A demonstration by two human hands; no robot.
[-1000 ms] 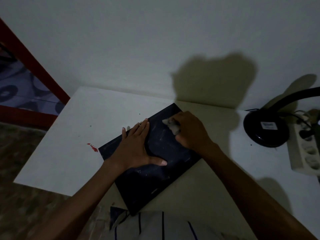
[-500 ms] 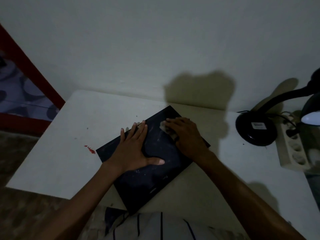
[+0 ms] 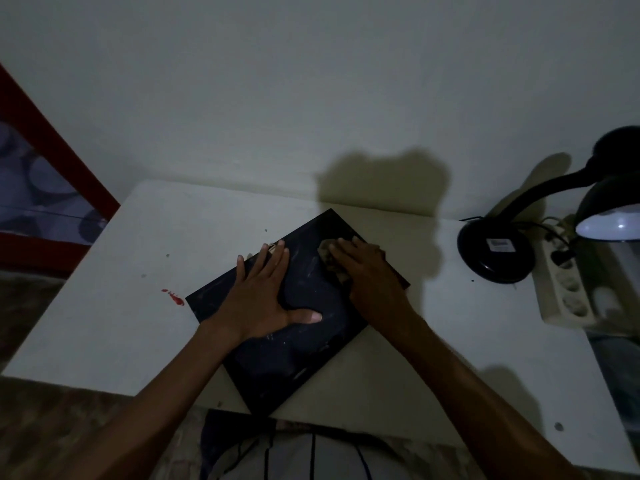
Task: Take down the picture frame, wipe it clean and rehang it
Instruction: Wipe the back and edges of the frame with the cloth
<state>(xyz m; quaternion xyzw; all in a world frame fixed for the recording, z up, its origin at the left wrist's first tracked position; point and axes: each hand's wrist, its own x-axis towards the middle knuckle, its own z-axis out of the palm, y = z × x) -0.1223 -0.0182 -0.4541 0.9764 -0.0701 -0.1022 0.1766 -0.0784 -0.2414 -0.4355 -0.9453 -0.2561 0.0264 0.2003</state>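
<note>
A dark picture frame (image 3: 304,313) lies flat on a white table (image 3: 138,271), turned at an angle so that one corner points toward the table's far edge and the opposite corner hangs slightly over the near edge. Its surface shows pale smears and dusty streaks.

The left hand (image 3: 258,299) rests palm down on the frame's left half. Its fingers are straight and spread, reaching to the frame's upper left edge, and the thumb stretches sideways toward the frame's middle. It presses the frame flat and grasps nothing.

The right hand (image 3: 367,271) lies on the frame's far right part, close to its right edge. Its fingers are bent over a small crumpled cloth (image 3: 332,259), holding it against the frame's surface. The cloth sticks out on the left side of that hand, just right of the left hand's fingertips. The two hands are near each other but apart.

A small red stain (image 3: 175,297) marks the table left of the frame. Near the table's far right corner stands a black desk lamp (image 3: 495,252) with a round base and a curved neck; its lit shade is at the right border of the view. Just right of the base lies a white power strip (image 3: 568,292). The table's far edge meets a pale wall (image 3: 311,98).
</note>
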